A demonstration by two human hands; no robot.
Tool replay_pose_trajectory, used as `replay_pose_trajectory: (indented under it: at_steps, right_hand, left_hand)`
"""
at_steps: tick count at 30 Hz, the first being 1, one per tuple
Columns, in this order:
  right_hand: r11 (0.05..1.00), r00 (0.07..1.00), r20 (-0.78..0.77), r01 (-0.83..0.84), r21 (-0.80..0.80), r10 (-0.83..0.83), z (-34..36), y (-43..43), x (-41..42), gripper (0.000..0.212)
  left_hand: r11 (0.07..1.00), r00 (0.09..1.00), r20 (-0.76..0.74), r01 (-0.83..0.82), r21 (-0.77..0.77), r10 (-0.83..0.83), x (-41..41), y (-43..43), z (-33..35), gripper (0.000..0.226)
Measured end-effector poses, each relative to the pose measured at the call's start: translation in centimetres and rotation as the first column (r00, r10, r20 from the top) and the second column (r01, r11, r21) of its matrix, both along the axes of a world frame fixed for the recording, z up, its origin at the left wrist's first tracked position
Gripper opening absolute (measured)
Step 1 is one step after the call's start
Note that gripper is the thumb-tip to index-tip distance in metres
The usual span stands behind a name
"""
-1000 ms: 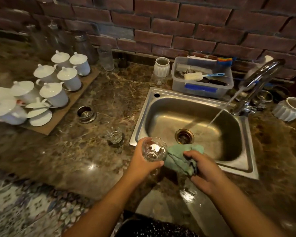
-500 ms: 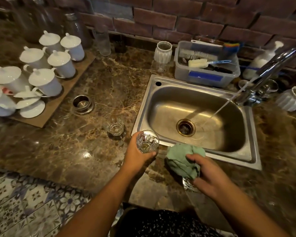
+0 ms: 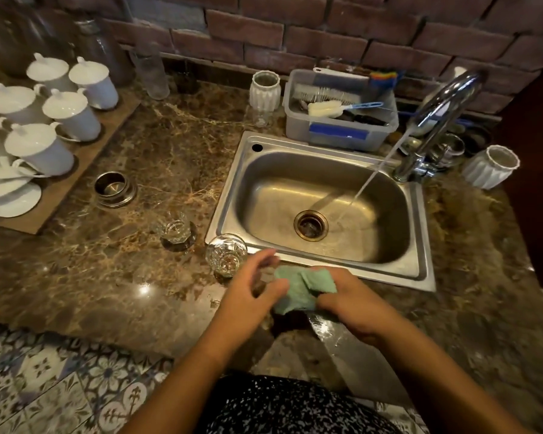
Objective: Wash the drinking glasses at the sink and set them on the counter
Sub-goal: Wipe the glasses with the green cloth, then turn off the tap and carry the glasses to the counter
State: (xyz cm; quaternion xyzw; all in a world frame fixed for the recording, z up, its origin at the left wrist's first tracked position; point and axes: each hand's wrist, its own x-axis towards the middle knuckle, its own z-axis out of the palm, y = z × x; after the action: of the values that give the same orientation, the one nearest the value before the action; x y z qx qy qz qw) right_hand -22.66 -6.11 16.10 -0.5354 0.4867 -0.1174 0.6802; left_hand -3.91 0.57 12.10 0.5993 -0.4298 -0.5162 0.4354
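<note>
Locate glass [image 3: 226,255] upright on counter [image 3: 170,145], just beside front-left corner of sink [image 3: 420,230] (second glass [image 3: 173,228] further left, apart). Note left hand [image 3: 253,296] near it, fingers loosely spread, gripping nothing. Note right hand [image 3: 355,305], fingers curled round green cloth [image 3: 295,292]. Observe tap [image 3: 442,101] running.

Two faceted glasses [image 3: 174,230]; two vases [image 3: 264,90]; perhaps six mugs [image 3: 71,114].

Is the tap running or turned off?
Running: a stream of water falls from the faucet spout into the sink, landing beside the drain.
</note>
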Motion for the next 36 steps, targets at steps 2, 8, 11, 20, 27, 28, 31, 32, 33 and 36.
replay_pose_trajectory:
  at_steps: [2,8,11,20,27,28,31,32,33,36]
  right_hand:
    - [0.99,0.992,0.04,-0.123,0.062,0.121,0.7,-0.2,-0.9,0.04]
    - [0.907,0.935,0.253,0.134,0.4,-0.249,-1.4,0.3,-4.0,0.048]
    - [0.809,0.874,0.205,0.287,0.514,-0.44,-4.0,1.6,-4.9,0.034]
    - [0.944,0.888,-0.319,0.315,-0.103,-0.331,-9.5,1.0,-8.1,0.013]
    - [0.917,0.713,-0.691,-0.188,-0.353,-0.12,-11.7,1.2,-9.4,0.027]
    - [0.914,0.701,-0.705,-0.21,-0.347,-0.107,-11.7,1.0,-9.5,0.029]
    - [0.913,0.728,-0.684,-0.255,-0.318,-0.035,-11.6,0.4,-10.4,0.042]
    - [0.908,0.74,-0.672,-0.268,-0.322,-0.02,-11.4,0.1,-10.7,0.04]
    - [0.905,0.748,-0.663,-0.269,-0.33,-0.019,-11.2,-0.3,-11.2,0.037]
    - [0.899,0.778,-0.62,-0.193,-0.392,-0.103,-10.5,-2.1,-13.3,0.021]
  left_hand:
    - [0.968,0.97,-0.019,0.242,0.065,-0.241,-1.3,-1.7,0.6,0.054]
    - [0.88,0.897,-0.364,0.369,0.299,-0.252,-2.0,-2.2,-2.5,0.051]
    - [0.859,0.918,-0.357,0.318,0.401,-0.173,-2.7,-2.6,-3.5,0.05]
    - [0.91,0.914,0.269,0.194,0.366,-0.303,-7.2,-4.7,-6.6,0.016]
    - [0.891,0.519,0.724,0.269,0.365,-0.454,-7.9,-4.1,-7.5,0.053]
    - [0.889,0.505,0.731,0.257,0.379,-0.458,-8.0,-4.3,-7.3,0.055]
    - [0.889,0.471,0.762,0.332,0.314,-0.445,-8.5,-5.6,-6.6,0.057]
    - [0.889,0.47,0.777,0.389,0.243,-0.418,-8.9,-6.1,-6.3,0.054]
    - [0.881,0.466,0.793,0.44,0.176,-0.392,-9.3,-6.8,-6.1,0.051]
    - [0.868,0.431,0.825,0.477,0.136,-0.366,-11.8,-8.9,-6.4,0.061]
